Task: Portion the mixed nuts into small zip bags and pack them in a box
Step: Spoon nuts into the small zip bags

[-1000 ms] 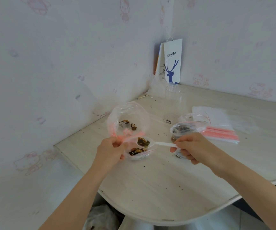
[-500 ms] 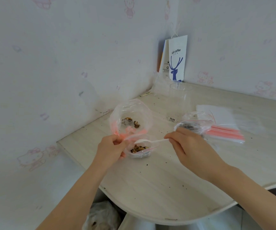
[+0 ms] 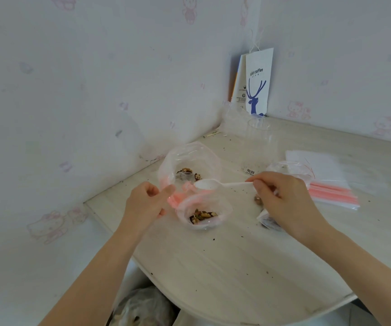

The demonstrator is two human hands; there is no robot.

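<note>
On the pale table (image 3: 236, 267), a wide clear bag (image 3: 189, 156) stands open at the back with a few nuts in its bottom, and just in front of it sits the small zip bag (image 3: 225, 208) you are filling, a modest heap of mixed nuts (image 3: 202, 215) inside. Your left hand (image 3: 146, 203) pinches that bag's pink zip edge from its left side, holding the mouth open upward. Your right hand (image 3: 283, 203) grips the handle end of the white plastic spoon (image 3: 222, 184) between thumb and fingers. The spoon lies almost level, its long axis running left to right, its bowl to the left and empty, hovering over the gap between the two bags. Another bag of nuts (image 3: 268, 223) lies partly hidden under your right palm, so I judge the refill sits nearer your grip than the bowl: draw the spoon back right and down, with the left hand holding the mouth wide
</note>
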